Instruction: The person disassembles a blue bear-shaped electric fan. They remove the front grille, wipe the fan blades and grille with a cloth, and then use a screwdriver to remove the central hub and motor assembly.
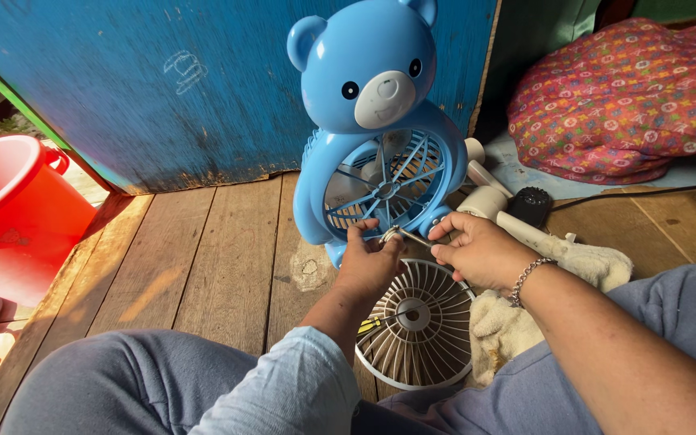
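Note:
A blue bear-shaped fan (372, 105) stands upright on the wooden floor, its round grille facing me. My left hand (368, 262) is closed at the fan's lower front, gripping a small metal tool (400, 235) at its base. My right hand (477, 248) pinches the other end of that thin metal piece, just right of the fan's foot. A white round fan grille (416, 326) lies flat on the floor under both hands, with a yellow-handled screwdriver (372, 324) resting on its left edge.
A red plastic bucket (10, 209) stands at the far left. A blue wooden wall (163, 80) rises behind the fan. A white hair dryer (497, 213), a cream cloth (517, 322) and a floral pink cushion (630, 97) lie to the right. My knees frame the bottom.

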